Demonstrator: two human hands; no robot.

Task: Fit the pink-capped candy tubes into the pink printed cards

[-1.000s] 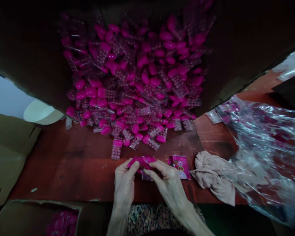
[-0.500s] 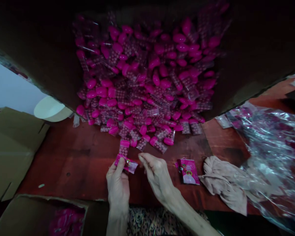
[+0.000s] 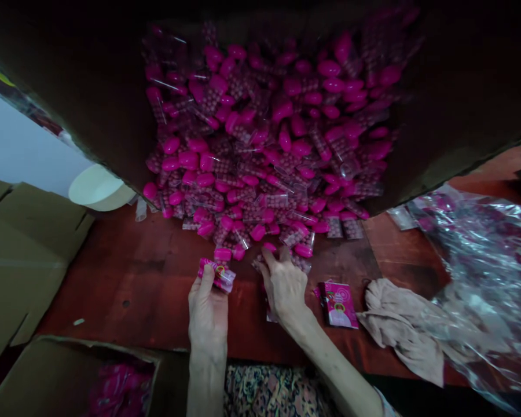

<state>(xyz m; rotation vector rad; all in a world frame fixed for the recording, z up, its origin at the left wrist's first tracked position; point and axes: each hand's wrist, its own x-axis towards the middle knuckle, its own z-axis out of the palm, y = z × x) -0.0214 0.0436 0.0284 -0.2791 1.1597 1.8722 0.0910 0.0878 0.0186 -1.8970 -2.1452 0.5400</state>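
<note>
My left hand pinches a small pink printed packet between thumb and fingers, just below the near edge of the pile. My right hand reaches to the pile's near edge, its fingertips at a clear pouch with a pink cap; whether they grip it is hidden. Another packet partly shows under that palm. The large pile of pink-capped clear pouches, filled with small beads, spills from a big dark carton onto the red-brown table. Right of my right hand lies a stack of pink printed packets.
At the right are a crumpled beige cloth and clear plastic film. A pale bowl and folded cardboard stand left. An open box at lower left holds pink packets.
My right hand has moved up and forward from beside my left hand to the pile's edge. The packet in my left hand has shifted up slightly. The whole view has shifted a little.
</note>
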